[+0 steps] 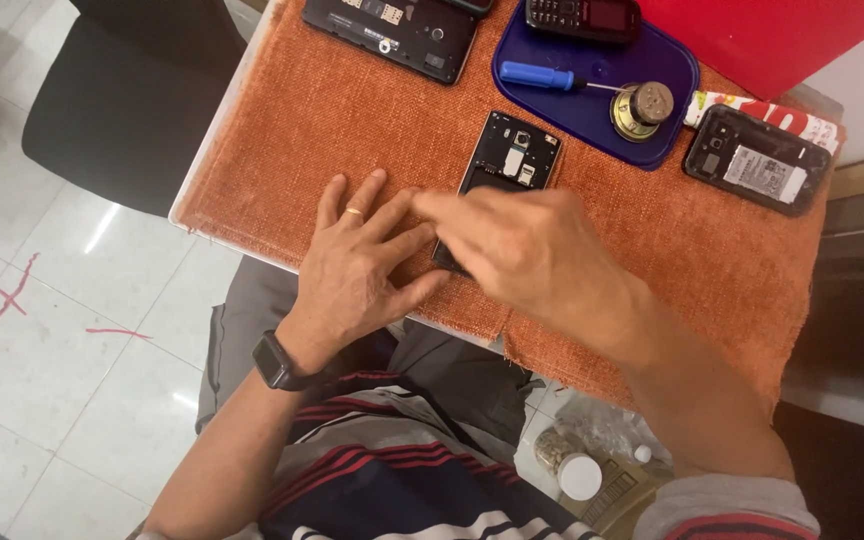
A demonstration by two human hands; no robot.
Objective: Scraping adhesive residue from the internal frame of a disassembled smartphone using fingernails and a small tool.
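- Beyond the right hand [532, 250], up and slightly to its right: a dark blue shallow tray [664, 140], oval-cornered, lying flat on the orange woven cloth [332, 120].
- In the tray: a blue-handled screwdriver [542, 76] lying across it, tip pointing at a small round brass-coloured metal part [644, 108]; a dark keypad phone [584, 14] at the tray's far edge, cut off by the picture's top.
- Directly beyond both hands, partly under them: an opened black phone [510, 158], back cover off, inner parts showing. Its near end is hidden by the right hand.
- Right hand: palm down, fingers drawn together and reaching leftward over the phone's near end; whether they pinch anything cannot be told.
- Left hand [362, 265]: flat on the cloth, fingers spread apart, a ring on one finger, fingertips at the phone's near left corner. A black wristwatch [277, 362] on the wrist.
- Far beyond the left hand: a second opened black phone [392, 30].
- Well right of the right hand: a third opened phone [760, 160].
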